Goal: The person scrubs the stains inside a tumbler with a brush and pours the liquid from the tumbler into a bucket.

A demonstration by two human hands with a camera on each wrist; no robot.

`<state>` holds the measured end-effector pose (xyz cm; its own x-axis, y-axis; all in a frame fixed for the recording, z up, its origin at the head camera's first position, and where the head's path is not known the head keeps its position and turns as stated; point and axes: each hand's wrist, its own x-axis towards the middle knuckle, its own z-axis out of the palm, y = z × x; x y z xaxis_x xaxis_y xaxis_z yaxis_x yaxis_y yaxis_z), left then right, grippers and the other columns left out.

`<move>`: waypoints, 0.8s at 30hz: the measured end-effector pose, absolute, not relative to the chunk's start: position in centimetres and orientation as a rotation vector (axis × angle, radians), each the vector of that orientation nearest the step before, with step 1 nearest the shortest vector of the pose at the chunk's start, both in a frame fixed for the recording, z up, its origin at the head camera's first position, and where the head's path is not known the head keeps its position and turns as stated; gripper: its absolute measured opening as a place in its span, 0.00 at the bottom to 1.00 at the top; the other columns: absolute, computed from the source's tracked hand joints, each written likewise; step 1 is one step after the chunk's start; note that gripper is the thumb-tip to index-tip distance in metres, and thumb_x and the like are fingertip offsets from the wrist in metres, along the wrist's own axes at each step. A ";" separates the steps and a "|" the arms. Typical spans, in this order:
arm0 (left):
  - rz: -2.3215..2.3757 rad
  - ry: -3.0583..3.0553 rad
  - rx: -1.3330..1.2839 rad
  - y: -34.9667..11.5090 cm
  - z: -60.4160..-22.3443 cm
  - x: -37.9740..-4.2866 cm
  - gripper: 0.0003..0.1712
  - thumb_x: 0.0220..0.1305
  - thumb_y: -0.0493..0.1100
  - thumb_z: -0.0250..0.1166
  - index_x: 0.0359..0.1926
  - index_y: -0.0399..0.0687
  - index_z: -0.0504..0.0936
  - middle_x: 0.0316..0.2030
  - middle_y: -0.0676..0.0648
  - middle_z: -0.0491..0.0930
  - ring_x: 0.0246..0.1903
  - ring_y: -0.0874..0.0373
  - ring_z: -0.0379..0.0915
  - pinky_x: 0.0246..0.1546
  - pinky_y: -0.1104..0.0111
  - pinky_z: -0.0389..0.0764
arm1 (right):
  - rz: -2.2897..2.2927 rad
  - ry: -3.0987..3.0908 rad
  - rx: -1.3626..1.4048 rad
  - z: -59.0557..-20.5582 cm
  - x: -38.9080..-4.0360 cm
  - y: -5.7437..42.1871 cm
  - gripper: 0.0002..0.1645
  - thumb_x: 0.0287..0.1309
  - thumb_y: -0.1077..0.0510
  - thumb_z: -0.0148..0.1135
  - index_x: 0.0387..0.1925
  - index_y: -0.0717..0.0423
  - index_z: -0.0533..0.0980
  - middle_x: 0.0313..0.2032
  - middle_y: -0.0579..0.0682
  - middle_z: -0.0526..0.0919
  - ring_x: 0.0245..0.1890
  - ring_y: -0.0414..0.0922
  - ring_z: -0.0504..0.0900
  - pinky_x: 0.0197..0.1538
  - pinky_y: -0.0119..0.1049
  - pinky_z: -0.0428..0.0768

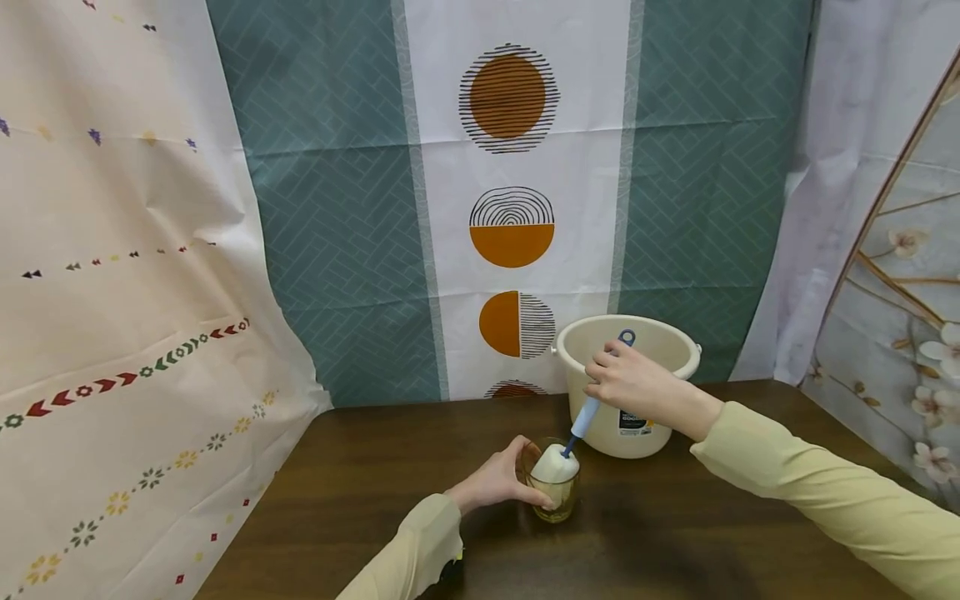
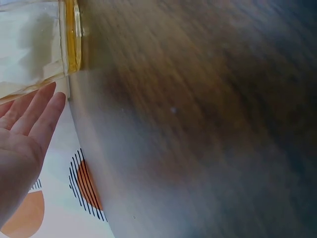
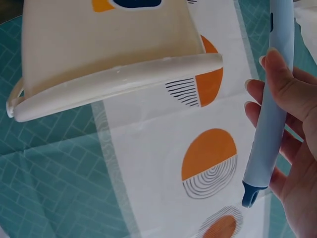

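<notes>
Several patterned cloths are hanging round this corner of the room. Off to the left of the frame, a cream cloth (image 1: 135, 317) is showing rows of small coloured motifs; at the far right, a pale cloth (image 1: 885, 333) is carrying blossoms and brown branches. Between them, green panels (image 1: 322, 208) are flanking a white band (image 1: 592, 250) of orange discs and fine black lines. Below, a dark brown wooden table (image 1: 360, 483) is filling the lower middle, its surface catching a dull sheen. A cream bucket (image 1: 606, 437) with a dark label is standing right of centre, toward the table's back edge.

The glass (image 1: 567, 502) is looking amber and see-through, and it is sitting just below and right of the frame's centre. The sponge brush (image 1: 587, 415) is leaning over it, its white head resting in the glass's mouth, its light blue handle slanting up to a darker blue loop.

The left hand (image 1: 504, 479) is gripping the glass from the left, thumb across the near side; whether the base is touching the table I cannot tell. The right hand (image 1: 637, 382) is holding the brush by its upper handle, above and right of the glass, in front of the bucket.
</notes>
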<state>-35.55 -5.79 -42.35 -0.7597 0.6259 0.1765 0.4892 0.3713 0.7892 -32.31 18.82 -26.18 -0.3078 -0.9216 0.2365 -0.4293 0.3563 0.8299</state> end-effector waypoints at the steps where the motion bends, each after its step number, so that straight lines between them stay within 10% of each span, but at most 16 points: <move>1: 1.342 2.469 1.011 -5.8 -42.4 -35.6 0.34 0.41 0.50 0.75 0.48 0.49 0.66 0.41 0.57 0.72 0.39 0.63 0.69 0.39 0.68 0.70 | -0.872 -1.887 1.180 -26.3 -32.4 18.6 0.09 0.38 0.57 0.72 0.26 0.47 0.79 0.24 0.49 0.72 0.29 0.47 0.70 0.40 0.43 0.68; 24: 1.382 2.428 1.031 -5.9 -42.5 -35.5 0.33 0.42 0.48 0.75 0.47 0.50 0.66 0.39 0.57 0.73 0.38 0.63 0.70 0.38 0.69 0.71 | -0.992 -1.811 1.173 -26.0 -31.6 16.1 0.05 0.41 0.54 0.69 0.21 0.47 0.80 0.23 0.48 0.71 0.29 0.47 0.67 0.39 0.42 0.63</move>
